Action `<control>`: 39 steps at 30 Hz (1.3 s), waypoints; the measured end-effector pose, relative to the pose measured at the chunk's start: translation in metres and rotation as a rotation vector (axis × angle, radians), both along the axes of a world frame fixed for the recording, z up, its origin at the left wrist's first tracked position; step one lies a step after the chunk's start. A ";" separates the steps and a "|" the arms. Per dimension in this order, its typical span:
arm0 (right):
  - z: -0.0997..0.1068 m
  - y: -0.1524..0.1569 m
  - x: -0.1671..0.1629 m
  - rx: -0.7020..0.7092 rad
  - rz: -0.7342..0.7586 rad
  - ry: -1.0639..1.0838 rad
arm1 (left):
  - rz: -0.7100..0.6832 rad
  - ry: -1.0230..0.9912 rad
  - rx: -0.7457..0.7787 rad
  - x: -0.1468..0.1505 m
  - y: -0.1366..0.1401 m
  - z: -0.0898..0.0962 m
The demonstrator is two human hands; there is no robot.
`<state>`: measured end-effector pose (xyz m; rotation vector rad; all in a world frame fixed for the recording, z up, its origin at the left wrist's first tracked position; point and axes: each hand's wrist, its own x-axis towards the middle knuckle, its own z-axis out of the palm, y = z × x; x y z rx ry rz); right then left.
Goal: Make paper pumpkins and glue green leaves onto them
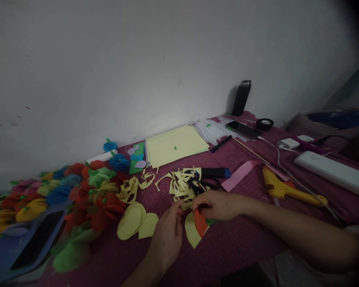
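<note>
My left hand [168, 235] is low at the centre with its fingers curled together, beside a pointed yellow paper piece [192, 235]. My right hand [218, 205] bends down over that piece, its fingers drawn together; what lies in them is hidden. Just under the right hand shows an orange paper piece [201, 224], with a bit of green by it. Black-handled scissors [208, 183] rest behind the right hand, among curly yellow paper strips [179, 185]. Rounded yellow paper cutouts [132, 221] lie left of my left hand.
Many colourful paper flowers [101, 195] crowd the left side. Yellow sheets [176, 145] lie at the back against the wall. To the right are a pink strip [242, 174], a yellow glue gun [287, 189], cables, a phone [243, 129] and a white power strip [335, 171].
</note>
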<state>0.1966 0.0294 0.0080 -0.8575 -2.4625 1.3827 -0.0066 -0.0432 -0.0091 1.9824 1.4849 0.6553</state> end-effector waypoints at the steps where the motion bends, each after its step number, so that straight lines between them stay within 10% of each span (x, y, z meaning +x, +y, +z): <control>1: 0.000 -0.002 0.000 0.021 0.022 -0.003 | 0.001 -0.008 -0.001 0.000 0.000 0.000; 23: 0.015 -0.010 0.022 0.432 0.193 -0.206 | -0.228 0.330 0.056 0.019 -0.016 0.009; 39: 0.019 -0.004 0.022 0.437 0.204 -0.226 | -0.264 0.209 0.145 0.013 -0.010 0.009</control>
